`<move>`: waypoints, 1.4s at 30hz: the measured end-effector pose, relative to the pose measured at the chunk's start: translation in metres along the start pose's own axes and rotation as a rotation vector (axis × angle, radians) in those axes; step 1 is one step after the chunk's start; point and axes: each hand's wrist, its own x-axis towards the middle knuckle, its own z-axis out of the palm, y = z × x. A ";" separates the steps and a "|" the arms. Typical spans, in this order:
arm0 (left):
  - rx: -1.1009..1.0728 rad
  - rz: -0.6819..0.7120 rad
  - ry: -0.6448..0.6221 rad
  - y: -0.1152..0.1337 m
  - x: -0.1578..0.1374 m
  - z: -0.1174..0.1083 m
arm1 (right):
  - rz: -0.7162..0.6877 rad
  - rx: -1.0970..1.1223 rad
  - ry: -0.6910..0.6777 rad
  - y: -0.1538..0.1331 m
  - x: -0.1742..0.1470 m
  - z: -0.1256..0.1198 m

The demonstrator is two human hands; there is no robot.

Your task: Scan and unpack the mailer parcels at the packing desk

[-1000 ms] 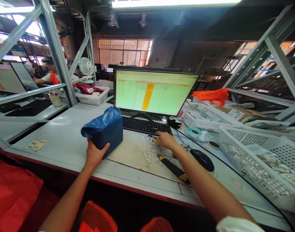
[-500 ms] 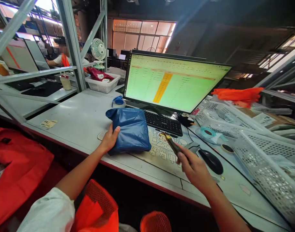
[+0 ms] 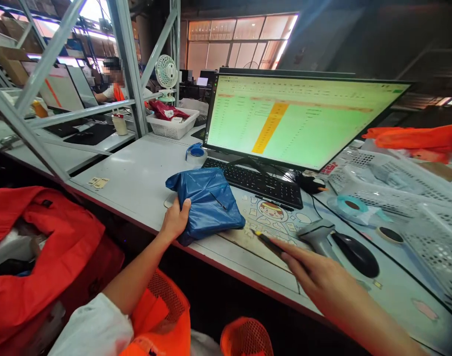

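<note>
A blue plastic mailer bag (image 3: 211, 200) rests tilted over the front of the desk mat. My left hand (image 3: 175, 219) grips its left edge, thumb on top. A short dark slit shows in the upper face of the bag. In my right hand (image 3: 318, 269) is a dark utility knife (image 3: 270, 243) with a yellow part near its tip, pointing left toward the bag's right corner but apart from it. What lies inside the bag is hidden.
Behind the bag stand a keyboard (image 3: 257, 184) and a lit monitor (image 3: 285, 118). A barcode scanner (image 3: 318, 235) and black mouse (image 3: 355, 254) lie beside my right hand. White baskets (image 3: 429, 257) line the right side. A tape roll (image 3: 196, 154) sits behind the bag.
A slit now shows in the blue mailer bag where its face was whole. My right hand with the knife has moved lower and nearer to me. The camera view has turned slightly left.
</note>
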 end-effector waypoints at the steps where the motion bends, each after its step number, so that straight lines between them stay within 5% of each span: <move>1: 0.050 -0.001 0.012 0.001 -0.001 0.001 | 0.052 -0.071 0.016 0.018 -0.011 -0.001; 6: 0.306 0.283 0.222 0.015 -0.006 0.006 | 0.297 -0.393 0.045 0.067 -0.031 0.024; 8: 0.434 0.482 0.123 0.024 -0.001 0.002 | 0.291 -0.439 -0.014 0.070 -0.027 0.037; 10: 0.513 0.665 -0.111 0.034 0.008 -0.003 | 0.240 -0.446 -0.034 0.068 -0.015 0.043; 13: 0.529 0.774 -0.349 0.050 0.023 -0.007 | 0.131 -0.346 0.081 0.050 0.024 0.037; 17: 0.576 0.787 -0.285 0.065 0.031 0.002 | -0.127 -0.004 0.220 0.004 0.109 0.032; 22: 0.699 0.897 -0.298 0.071 0.039 0.008 | -0.220 0.134 -0.016 -0.050 0.197 0.063; 26: 0.670 0.960 -0.302 0.071 0.028 0.000 | -0.220 0.104 -0.145 -0.056 0.222 0.092; 32: 0.615 0.862 -0.455 0.042 -0.069 -0.009 | -0.173 0.081 -0.221 -0.049 0.219 0.101; 37: 0.240 0.387 -0.447 -0.046 -0.134 0.003 | -0.188 0.095 -0.287 -0.064 0.200 0.096; 42: -0.628 -0.189 -0.272 -0.085 -0.135 0.009 | -0.238 0.116 -0.360 -0.096 0.158 0.088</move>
